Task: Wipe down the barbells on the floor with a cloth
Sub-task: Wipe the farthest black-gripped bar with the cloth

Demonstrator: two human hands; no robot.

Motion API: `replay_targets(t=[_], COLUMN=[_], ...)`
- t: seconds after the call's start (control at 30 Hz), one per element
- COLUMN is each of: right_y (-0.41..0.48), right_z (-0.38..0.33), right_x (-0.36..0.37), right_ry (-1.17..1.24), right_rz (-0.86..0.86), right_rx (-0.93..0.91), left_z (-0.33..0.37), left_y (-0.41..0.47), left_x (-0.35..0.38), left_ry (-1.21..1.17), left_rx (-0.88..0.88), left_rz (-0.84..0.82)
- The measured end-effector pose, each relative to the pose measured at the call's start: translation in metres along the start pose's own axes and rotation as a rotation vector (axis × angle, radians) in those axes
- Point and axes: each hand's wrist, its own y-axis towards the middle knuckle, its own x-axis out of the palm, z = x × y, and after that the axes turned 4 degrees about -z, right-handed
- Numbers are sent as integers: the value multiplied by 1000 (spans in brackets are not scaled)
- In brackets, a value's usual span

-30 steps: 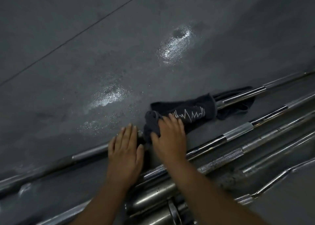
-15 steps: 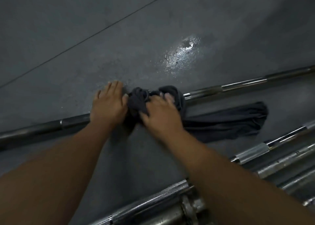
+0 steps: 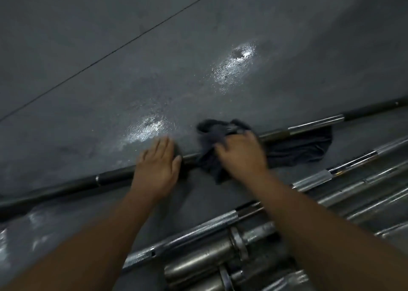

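A long dark barbell [image 3: 66, 188] lies across the grey floor from lower left to upper right. My left hand [image 3: 157, 167] rests flat on it with straight fingers. Just to the right, my right hand [image 3: 241, 155] grips a bunched dark grey cloth [image 3: 212, 136] wrapped over the bar. The rest of the cloth [image 3: 304, 149] trails flat on the floor beside the bar on the near side, to the right of my hand. The bar's chrome section [image 3: 318, 123] shows beyond the cloth.
Several more chrome barbells [image 3: 344, 171] lie side by side at the lower right, their thick sleeves [image 3: 198, 259] near the bottom edge. Wet shiny patches [image 3: 234, 65] mark the floor beyond the bar. A seam line [image 3: 110, 50] crosses the floor at upper left.
My right hand and the bunched cloth have slid to the right along the bar, away from my left hand. A gap of bare bar now shows between the hands. The view has shifted.
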Motion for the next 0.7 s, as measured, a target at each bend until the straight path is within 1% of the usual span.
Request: replay_targets(t=[0.07,0.1,0.13,0.2,0.23,0.27,0.3,0.33,0.37,0.4,0.43,0.47,0.53,0.6,0.63,0.67,0.7], right_y=[-13,-22,-29,-45,-59,-71,-79,-82,-83,-78,-71,-65,-52,-42,-37,-35,-34], right_z=[51,58,46,-17,-49,-69,-74,-61,-37,-7,22,47,72,48,24,-6,-37], right_x=[-11,-15,-12,6,16,23,25,25,26,26,20,13,6,10,14,20,25], right_ry=[-43,-42,-53,-54,-4,105,197,192,135,84,28,-18,-18,2,42,88,134], right_rz=[44,61,37,-42,-40,-43,-46,-57,-23,15,45,39,14,76,143,207,236], right_rx=[282,360,368,240,152,86,23,-55,-114,-118,-53,29,162,273,288,230,131], left_z=[5,9,14,25,30,32,32,33,33,34,34,35,36,31,28,25,22], left_y=[-24,-36,-46,-67,-75,-82,-88,-93,-98,-102,-104,-105,-98,-82,-72,-61,-48], left_x=[10,15,19,26,29,31,32,34,35,37,41,44,48,49,47,42,36], left_ry=[-12,-14,-14,-32,-46,-55,-68,-82,-87,-80,-65,-51,-27,-4,10,23,27], left_rx=[32,33,27,18,15,10,12,25,40,41,30,16,-9,-22,-23,-20,-15], left_rz=[-59,-77,-82,-55,-54,-51,-57,-49,-37,-25,-24,-28,-21,16,28,37,32])
